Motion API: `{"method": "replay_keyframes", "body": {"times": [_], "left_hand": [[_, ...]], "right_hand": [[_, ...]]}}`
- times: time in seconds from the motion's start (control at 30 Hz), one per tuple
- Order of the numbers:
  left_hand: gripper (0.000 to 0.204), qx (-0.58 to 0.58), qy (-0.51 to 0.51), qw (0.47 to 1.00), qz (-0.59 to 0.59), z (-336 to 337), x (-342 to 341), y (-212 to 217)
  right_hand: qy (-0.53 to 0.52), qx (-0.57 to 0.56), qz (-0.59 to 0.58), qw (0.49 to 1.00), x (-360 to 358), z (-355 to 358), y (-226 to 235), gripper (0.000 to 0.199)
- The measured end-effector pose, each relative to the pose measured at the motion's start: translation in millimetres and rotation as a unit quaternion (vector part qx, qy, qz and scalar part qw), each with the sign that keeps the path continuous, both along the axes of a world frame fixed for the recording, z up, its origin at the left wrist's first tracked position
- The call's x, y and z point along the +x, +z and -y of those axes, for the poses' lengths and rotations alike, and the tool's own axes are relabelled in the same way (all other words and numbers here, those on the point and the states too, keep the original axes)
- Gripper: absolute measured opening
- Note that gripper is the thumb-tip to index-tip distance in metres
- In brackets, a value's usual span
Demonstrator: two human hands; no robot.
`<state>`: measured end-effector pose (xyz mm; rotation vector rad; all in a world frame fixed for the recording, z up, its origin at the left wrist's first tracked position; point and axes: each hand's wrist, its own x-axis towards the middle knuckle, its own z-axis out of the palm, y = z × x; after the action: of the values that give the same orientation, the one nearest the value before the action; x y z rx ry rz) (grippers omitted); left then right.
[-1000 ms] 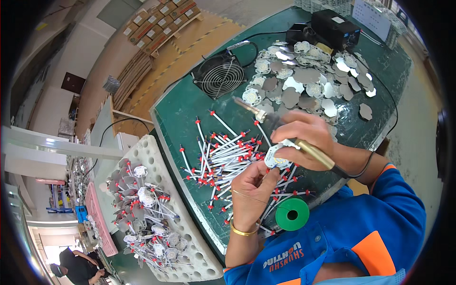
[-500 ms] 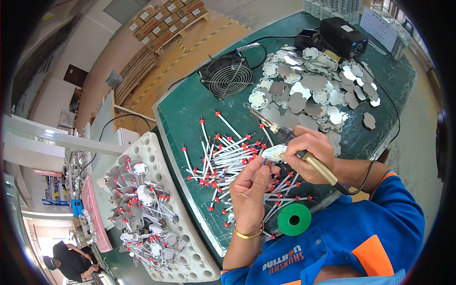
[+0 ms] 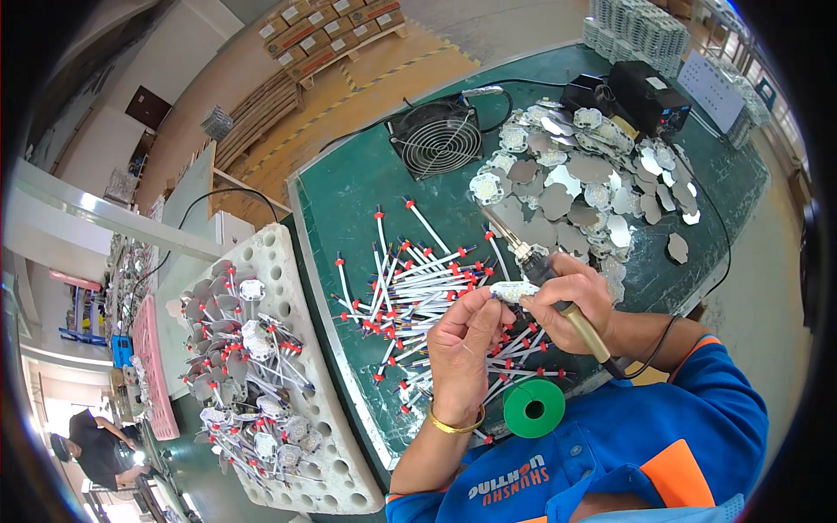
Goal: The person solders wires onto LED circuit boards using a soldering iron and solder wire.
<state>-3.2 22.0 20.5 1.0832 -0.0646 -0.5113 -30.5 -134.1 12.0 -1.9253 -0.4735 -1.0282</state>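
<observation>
My right hand (image 3: 571, 301) is wrapped round a soldering iron (image 3: 586, 336), its metal tip pointing to the upper left. The same hand's thumb and finger also pinch a small white LED board (image 3: 513, 290). My left hand (image 3: 462, 349) is closed, thumb against fingertips, at the board's left end. What it pinches is mostly hidden; a bit of blue shows there. Under and beyond my hands lies a heap of white cables (image 3: 427, 283) with red collars. A green spool (image 3: 534, 408) sits close to my body.
Loose LED boards (image 3: 558, 187) are piled at the far right, beside a black power unit (image 3: 647, 98). A black fan (image 3: 436, 139) stands at the back. On the left, a white foam tray (image 3: 344, 462) carries wired boards. A person (image 3: 100, 449) works at far left.
The whole view has shifted slightly. My left fingertips have come closer to the LED board, which now looks more level. The iron stays in my right hand.
</observation>
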Motion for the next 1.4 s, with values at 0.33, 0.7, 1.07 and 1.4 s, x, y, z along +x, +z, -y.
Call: {"method": "replay_keyframes", "body": {"times": [0.33,0.7,1.07,1.4], "left_hand": [[0.018,0.111,0.060,0.985,0.114,-20.8,-5.3,38.5],[0.016,0.156,0.081,0.969,0.172,-36.4,-15.2,78.3],[0.016,0.174,0.070,0.957,0.223,-35.6,-20.1,84.8],[0.015,0.154,0.077,0.966,0.190,-35.7,-17.6,82.5]], "right_hand": [[0.101,-0.030,0.035,0.994,-7.1,18.5,21.8,0.024],[0.260,0.006,0.072,0.963,-22.7,21.7,45.1,0.018],[0.234,-0.005,0.069,0.970,-23.7,16.0,50.7,0.022],[0.194,-0.069,0.089,0.975,-20.1,17.1,48.5,0.023]]}}
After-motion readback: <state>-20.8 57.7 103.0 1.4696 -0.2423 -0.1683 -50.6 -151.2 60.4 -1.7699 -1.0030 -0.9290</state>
